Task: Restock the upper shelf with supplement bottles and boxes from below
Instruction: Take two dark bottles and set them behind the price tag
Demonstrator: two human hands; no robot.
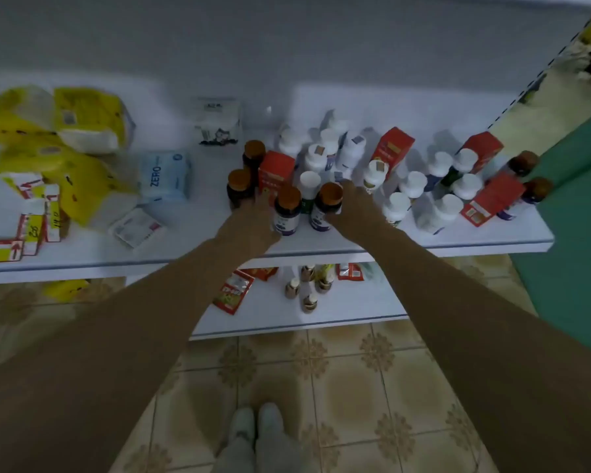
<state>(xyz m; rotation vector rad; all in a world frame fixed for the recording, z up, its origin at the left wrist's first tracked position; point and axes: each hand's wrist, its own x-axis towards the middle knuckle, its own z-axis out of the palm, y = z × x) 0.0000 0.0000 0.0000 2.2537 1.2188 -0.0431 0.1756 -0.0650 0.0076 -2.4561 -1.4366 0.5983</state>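
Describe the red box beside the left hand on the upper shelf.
The red box looks like cardboard, upright, with a blurred yellow and white label on its front. It stands on the white upper shelf among brown-capped bottles. The left hand reaches just in front of it; whether they touch is unclear.

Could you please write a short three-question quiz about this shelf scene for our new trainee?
1. True or false: both hands are at the brown-capped bottles on the upper shelf.
2. Which lies left of the bottles? A) blue pack marked ZERO B) green bucket C) metal tray
3. Fill in: the cartons among the white-capped bottles are ____.

Key:
1. True: the left hand is beside one brown-capped bottle, the right hand beside another.
2. A, the blue pack.
3. Red, like this carton.
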